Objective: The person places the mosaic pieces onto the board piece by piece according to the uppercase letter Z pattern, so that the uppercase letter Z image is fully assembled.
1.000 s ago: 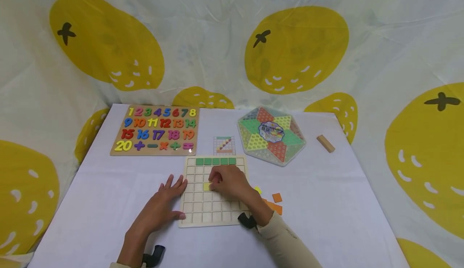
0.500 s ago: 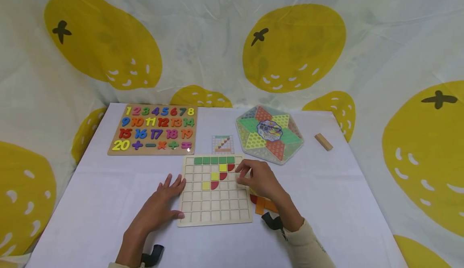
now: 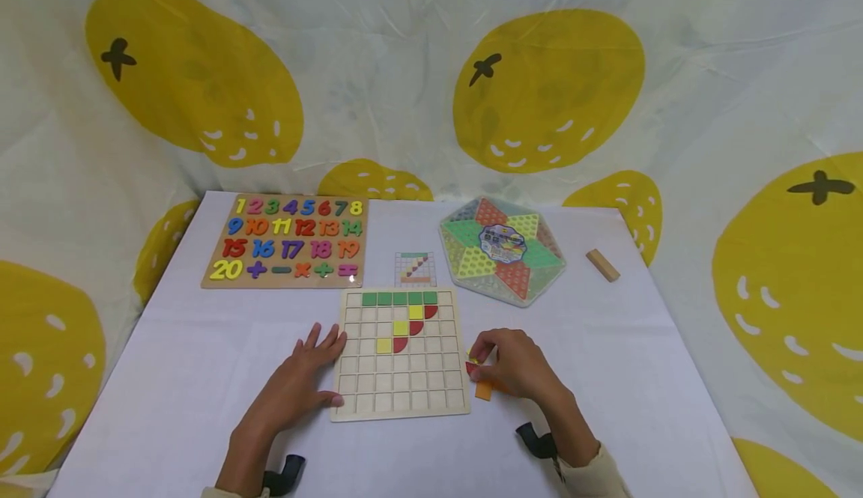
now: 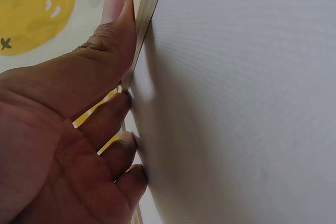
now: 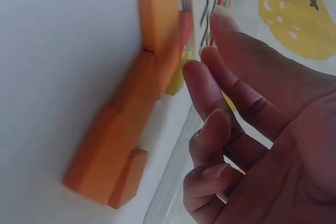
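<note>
My left hand lies spread at the left edge of the wooden grid board, its thumb against the rim. Green square tiles fill part of the top row. Below them, yellow squares and red quarter-round tiles step diagonally down to the left. Right of the board, my right hand hovers with thumb and fingers bent and apart over loose tiles, nothing between them in the right wrist view. A red tile and orange tiles show there; the hand partly hides the pile.
Behind the board lies a small pattern card. A number puzzle board stands back left, a hexagonal Chinese checkers set back right. A small wooden block lies farther right. Patterned cloth hangs behind the table.
My right hand has lifted off the board's diagonal and moved right and toward me to the loose tiles, uncovering the yellow and red tiles. My left hand keeps its place.
</note>
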`<move>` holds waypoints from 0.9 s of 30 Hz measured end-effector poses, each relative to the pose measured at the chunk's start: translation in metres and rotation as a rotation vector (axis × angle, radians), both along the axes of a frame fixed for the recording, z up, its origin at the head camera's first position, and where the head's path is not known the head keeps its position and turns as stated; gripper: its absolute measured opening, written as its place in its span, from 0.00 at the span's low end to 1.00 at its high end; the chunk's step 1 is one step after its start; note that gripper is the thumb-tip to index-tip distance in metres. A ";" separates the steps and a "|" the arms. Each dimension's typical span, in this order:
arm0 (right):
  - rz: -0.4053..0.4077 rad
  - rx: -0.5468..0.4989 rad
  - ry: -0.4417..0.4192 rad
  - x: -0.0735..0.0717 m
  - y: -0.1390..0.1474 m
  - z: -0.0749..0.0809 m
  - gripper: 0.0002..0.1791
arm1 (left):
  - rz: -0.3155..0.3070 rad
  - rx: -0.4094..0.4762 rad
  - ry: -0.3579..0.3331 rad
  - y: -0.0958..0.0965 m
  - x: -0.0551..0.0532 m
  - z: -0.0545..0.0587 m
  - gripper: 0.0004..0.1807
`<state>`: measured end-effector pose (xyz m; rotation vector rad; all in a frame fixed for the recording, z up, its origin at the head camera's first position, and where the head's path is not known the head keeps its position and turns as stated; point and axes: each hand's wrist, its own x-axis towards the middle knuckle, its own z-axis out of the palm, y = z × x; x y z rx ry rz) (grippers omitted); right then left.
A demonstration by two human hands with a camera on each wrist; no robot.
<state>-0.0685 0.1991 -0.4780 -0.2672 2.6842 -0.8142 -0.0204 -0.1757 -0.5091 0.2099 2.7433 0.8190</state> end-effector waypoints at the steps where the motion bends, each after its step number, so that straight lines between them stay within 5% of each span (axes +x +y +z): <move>1: 0.002 0.017 0.006 0.002 0.000 -0.001 0.14 | 0.000 -0.002 0.002 0.000 0.000 0.000 0.61; 11: 0.015 0.138 0.060 0.011 -0.007 -0.003 0.15 | -0.006 0.004 0.010 0.000 0.001 0.002 0.60; 27: -0.031 0.051 -0.044 0.007 -0.010 -0.004 0.12 | -0.005 0.007 0.000 -0.001 0.002 0.002 0.60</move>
